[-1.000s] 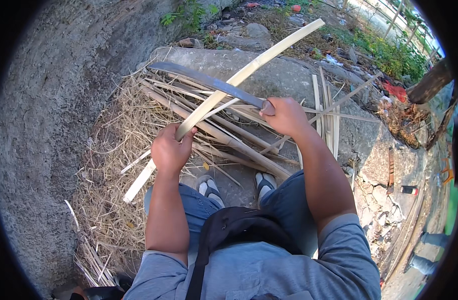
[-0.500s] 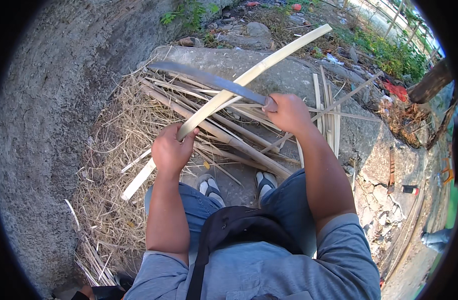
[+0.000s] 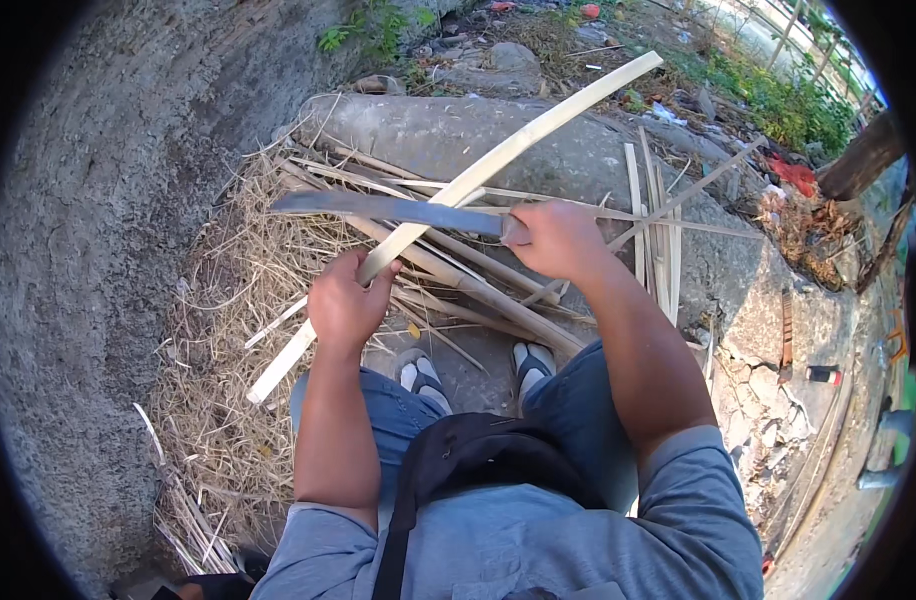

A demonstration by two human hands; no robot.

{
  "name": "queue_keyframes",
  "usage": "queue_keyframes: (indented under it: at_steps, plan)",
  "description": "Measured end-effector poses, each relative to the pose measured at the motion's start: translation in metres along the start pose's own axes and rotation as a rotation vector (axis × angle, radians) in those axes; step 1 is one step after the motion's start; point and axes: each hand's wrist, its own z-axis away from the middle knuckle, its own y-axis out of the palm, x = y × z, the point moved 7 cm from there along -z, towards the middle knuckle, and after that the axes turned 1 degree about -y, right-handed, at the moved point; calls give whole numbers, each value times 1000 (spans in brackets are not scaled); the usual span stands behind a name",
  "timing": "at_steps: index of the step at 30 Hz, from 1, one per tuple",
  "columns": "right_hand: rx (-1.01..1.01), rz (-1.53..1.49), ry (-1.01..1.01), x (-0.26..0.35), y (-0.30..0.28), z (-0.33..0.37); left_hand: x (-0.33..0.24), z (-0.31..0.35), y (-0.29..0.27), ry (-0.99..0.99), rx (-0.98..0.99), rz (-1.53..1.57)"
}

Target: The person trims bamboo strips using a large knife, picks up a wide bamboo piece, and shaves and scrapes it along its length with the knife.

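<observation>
A long pale bamboo strip (image 3: pixel 523 140) slants from lower left to upper right, and my left hand (image 3: pixel 346 300) is closed around its lower part. My right hand (image 3: pixel 558 240) grips the handle of a machete (image 3: pixel 398 208). Its dark, long blade points left and crosses the strip just above my left hand; whether edge and strip touch I cannot tell. Beneath both lie several bamboo poles and split lengths (image 3: pixel 478 285) in a loose pile.
Curly shavings (image 3: pixel 238 390) cover the ground at left, beside a rough grey wall (image 3: pixel 88 250). Thin strips (image 3: pixel 663 230) lie crossed on the stone slab at right. A sheath-like brown strip (image 3: pixel 786 335) and a small dark-and-red object (image 3: pixel 823 376) lie farther right. My feet (image 3: pixel 418 375) are below the pile.
My right hand has drawn the machete down and to the left along the strip, bringing the blade nearer my left hand. The left hand and strip stay nearly in place.
</observation>
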Motion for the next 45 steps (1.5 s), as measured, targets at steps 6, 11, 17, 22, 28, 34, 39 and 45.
queue_keyframes:
  at_steps: [6, 11, 17, 22, 28, 34, 39, 45]
  plan:
    - [-34, -20, -67, -5, 9, -4, 2, 0, 2, -40, 60, -15]
    - [-111, -26, 127, -40, -12, -6, 9, -2, -7, -82, 29, -1]
    - [-104, -239, 306, -57, -7, -3, 7, -1, -8, -52, -10, 9]
    - [-7, -46, 115, -14, -9, -3, 4, -1, -2, -62, 39, -2]
    - [-16, 15, -150, 9, 9, -1, 7, 0, 5, -22, 28, -25]
    - [-148, -25, 30, -17, -9, -3, 13, -2, -4, -155, 65, 46]
    - [-206, -117, 186, -39, -5, -4, 16, -3, -6, -145, 24, 58]
    - [-87, -38, 71, -9, 3, -5, 6, -2, 3, -73, 111, 25]
